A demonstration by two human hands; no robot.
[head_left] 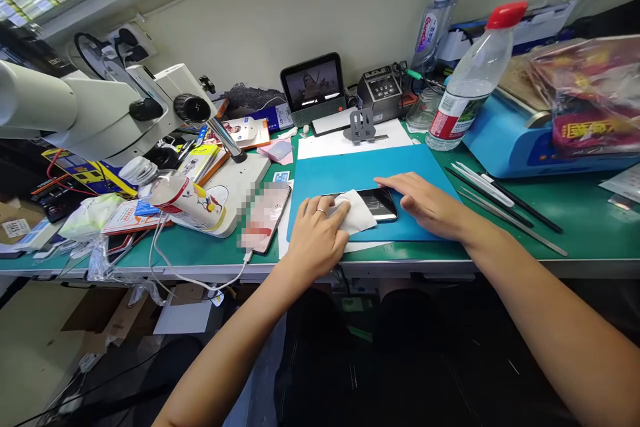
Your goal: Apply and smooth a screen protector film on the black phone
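A smartphone [386,205] with a dark, glossy screen lies flat on a blue work mat [345,170]. My left hand [317,230], a ring on one finger, presses a white wipe [359,215] onto the left part of the screen; the fingers are bent over it. The hand and wipe hide that end of the phone. At the phone's right end is my right hand [423,203], its fingers stretched out and holding nothing. Its fingertips are by the phone's upper edge; whether they touch it I cannot tell.
Left of the mat lies another phone [267,217] on a white cable, beside a drink bottle [187,200] and a microscope [100,107]. To the right are tweezers [515,220], a red-capped bottle [467,90] and a blue machine [505,137]. A small screen [313,83] stands behind.
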